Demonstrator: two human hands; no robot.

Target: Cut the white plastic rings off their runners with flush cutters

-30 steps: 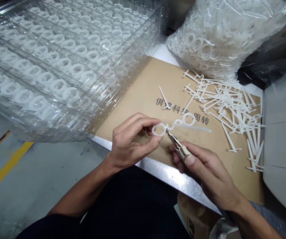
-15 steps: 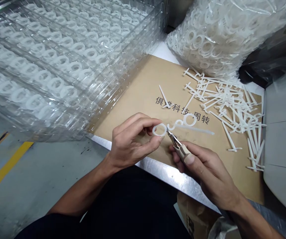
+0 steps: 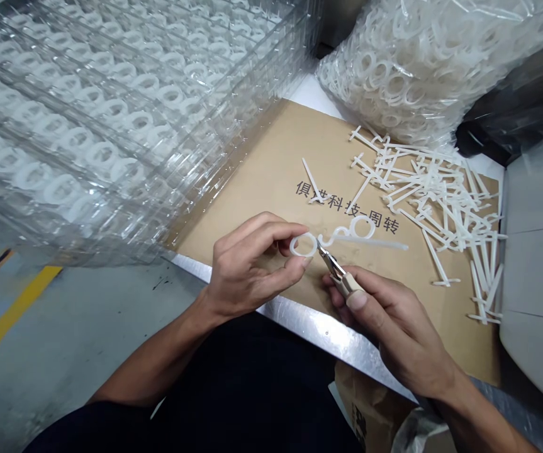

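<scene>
- Your left hand (image 3: 247, 270) is narrowed to a pinch; your thumb and fingers hold a white plastic ring (image 3: 303, 245) by its rim, over the cardboard sheet (image 3: 247, 201).
- Your right hand (image 3: 394, 324) is closed around small side cutters (image 3: 348, 284) with a beige grip; their steel tips (image 3: 326, 258) sit at the ring's right edge, just where it meets a hooked white plastic strip (image 3: 341, 232); you cannot tell from this view how far the jaws are parted.
- The ring is in the air, between your hands; the strip carries on to a second ring (image 3: 362, 226), and a long straight runner (image 3: 379, 243) reaches out to the right.
- The sheet lies at the steel table edge (image 3: 318, 327); dark Chinese characters (image 3: 347, 211) are printed on it; a single white runner (image 3: 311, 181) lies across them.
- A loose heap of white plastic runners (image 3: 436, 201) covers the sheet's right side, well to the right of your hands.
- Stacked clear plastic trays (image 3: 111, 126) stand to your left, against the sheet; rows of white rings fill them.
- A bulging clear bag of white rings (image 3: 408, 75) sits beyond the sheet; black plastic sheeting (image 3: 502, 119) lies next to it.
- Below the table edge are a brown paper bag (image 3: 365, 409) and, to the left, a grey floor with a yellow line (image 3: 11, 321).
</scene>
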